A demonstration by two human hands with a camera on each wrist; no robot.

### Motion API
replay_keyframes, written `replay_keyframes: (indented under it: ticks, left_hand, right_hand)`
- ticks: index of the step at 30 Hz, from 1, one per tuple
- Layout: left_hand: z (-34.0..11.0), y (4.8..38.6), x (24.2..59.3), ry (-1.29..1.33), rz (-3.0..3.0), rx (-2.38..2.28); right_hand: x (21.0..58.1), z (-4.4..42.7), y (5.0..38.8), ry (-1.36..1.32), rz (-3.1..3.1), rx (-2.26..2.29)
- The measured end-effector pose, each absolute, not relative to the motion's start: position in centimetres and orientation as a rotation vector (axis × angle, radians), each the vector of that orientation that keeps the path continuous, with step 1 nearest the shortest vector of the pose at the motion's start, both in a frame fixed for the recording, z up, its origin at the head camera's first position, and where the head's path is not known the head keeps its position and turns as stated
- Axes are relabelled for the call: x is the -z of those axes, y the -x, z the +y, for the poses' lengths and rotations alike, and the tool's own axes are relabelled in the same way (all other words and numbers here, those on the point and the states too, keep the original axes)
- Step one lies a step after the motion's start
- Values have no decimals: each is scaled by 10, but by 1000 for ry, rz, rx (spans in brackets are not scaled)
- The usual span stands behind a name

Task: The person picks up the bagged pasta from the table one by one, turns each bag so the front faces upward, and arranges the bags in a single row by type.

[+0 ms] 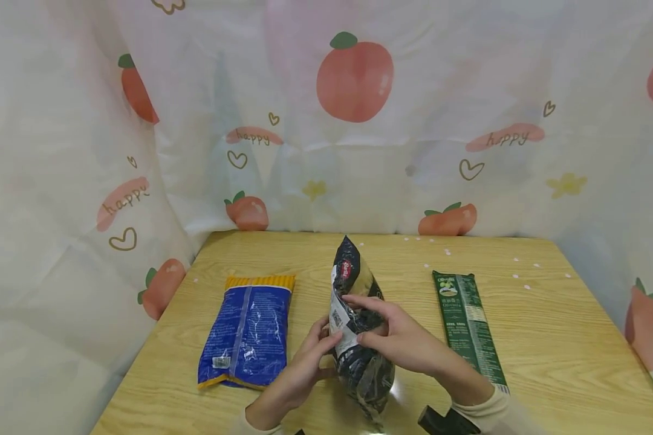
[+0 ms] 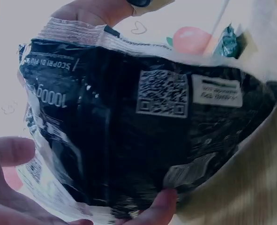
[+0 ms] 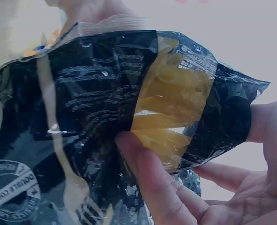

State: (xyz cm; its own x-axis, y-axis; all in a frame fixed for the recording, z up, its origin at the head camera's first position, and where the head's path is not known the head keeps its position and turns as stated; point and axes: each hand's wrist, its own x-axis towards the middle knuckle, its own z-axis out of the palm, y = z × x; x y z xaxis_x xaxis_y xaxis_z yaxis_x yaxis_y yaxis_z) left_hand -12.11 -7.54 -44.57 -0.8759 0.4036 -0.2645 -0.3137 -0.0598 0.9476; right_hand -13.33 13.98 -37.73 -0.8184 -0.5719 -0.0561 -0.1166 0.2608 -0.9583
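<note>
Between my two hands a black bag of pasta (image 1: 354,338) stands on edge over the middle of the table, its red brand label toward the far end. My left hand (image 1: 307,362) grips its left side, the thumb on the pale strip. From the right side my right hand (image 1: 399,335) holds it, with fingers reaching over the upper edge. The bag's dark face with a QR code (image 2: 162,93) fills the left wrist view. In the right wrist view, yellow pasta (image 3: 175,103) shows through a clear window beside a printed fork. Whether the bag touches the table is unclear.
Left of the hands lies a blue bag with orange ends (image 1: 250,332). A long green packet (image 1: 468,326) lies to the right, partly behind the right forearm. The wooden table (image 1: 566,362) meets a fruit-printed cloth (image 1: 359,181) at its back and sides.
</note>
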Motion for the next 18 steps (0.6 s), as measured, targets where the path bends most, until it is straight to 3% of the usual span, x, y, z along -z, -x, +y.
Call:
replay_keyframes:
  ticks: [18]
  left_hand:
    - [-97, 116, 439, -173, 1482, -1997]
  right_hand:
    - [396, 105, 128, 627, 2195, 1462]
